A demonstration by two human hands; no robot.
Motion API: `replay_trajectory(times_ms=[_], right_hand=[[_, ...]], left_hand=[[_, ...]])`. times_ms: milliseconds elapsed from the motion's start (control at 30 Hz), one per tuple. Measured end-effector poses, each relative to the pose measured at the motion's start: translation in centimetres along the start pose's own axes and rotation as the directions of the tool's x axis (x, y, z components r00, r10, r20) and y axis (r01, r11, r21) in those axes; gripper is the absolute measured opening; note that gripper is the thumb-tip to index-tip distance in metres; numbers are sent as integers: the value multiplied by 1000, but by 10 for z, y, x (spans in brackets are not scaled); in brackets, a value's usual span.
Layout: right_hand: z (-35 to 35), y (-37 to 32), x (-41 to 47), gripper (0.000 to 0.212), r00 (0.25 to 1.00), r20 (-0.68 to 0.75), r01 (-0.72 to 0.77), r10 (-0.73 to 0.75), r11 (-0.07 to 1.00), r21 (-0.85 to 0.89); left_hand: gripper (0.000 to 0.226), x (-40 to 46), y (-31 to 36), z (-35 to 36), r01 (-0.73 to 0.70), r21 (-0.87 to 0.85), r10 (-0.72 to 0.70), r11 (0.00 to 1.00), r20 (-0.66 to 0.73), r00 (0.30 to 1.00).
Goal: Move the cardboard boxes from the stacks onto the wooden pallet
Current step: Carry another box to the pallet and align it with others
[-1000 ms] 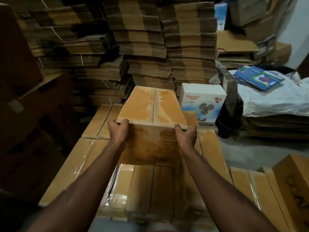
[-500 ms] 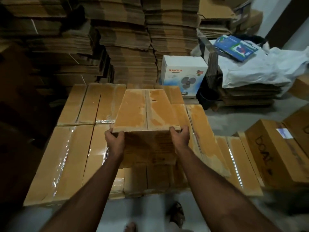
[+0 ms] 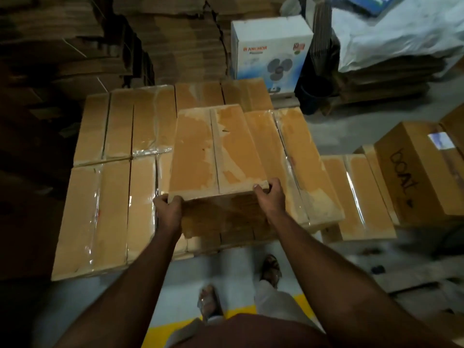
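Cardboard boxes layered below grip, grey floor | left hand, right hand clamped on box near corners

Held box lower, nearer the packed boxes.

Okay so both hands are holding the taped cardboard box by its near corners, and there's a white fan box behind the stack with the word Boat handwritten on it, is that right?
Not quite. In the head view the white fan box is printed "Anchor"; the handwritten word is on the brown box at right. Both the left hand and right hand do hold the taped cardboard box.
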State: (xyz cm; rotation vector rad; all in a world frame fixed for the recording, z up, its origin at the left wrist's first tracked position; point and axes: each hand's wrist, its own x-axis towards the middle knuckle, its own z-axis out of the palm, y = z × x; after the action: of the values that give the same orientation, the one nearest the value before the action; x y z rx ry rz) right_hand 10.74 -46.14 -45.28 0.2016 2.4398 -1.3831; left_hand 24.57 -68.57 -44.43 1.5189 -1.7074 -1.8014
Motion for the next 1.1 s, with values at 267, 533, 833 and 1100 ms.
replay_trajectory(times_ms=[267, 533, 833, 1100], right_hand=[[-13, 62, -19, 32, 981, 139, -113, 136, 981, -158], [-18, 89, -39, 43, 966, 204, -136, 159, 983, -125], [7, 105, -45, 36, 984, 112, -111, 139, 967, -229], [12, 113, -59, 47, 989, 73, -105, 126, 964, -245]], left_hand=[[28, -16, -54, 6, 155, 10, -156, 988, 9, 988], [10, -3, -99, 0, 230, 66, -235, 971, 100, 967], [20, -4, -116, -1, 220, 134, -239, 966, 144, 960], [30, 2, -120, -6, 256, 72, -265, 964, 168, 949]])
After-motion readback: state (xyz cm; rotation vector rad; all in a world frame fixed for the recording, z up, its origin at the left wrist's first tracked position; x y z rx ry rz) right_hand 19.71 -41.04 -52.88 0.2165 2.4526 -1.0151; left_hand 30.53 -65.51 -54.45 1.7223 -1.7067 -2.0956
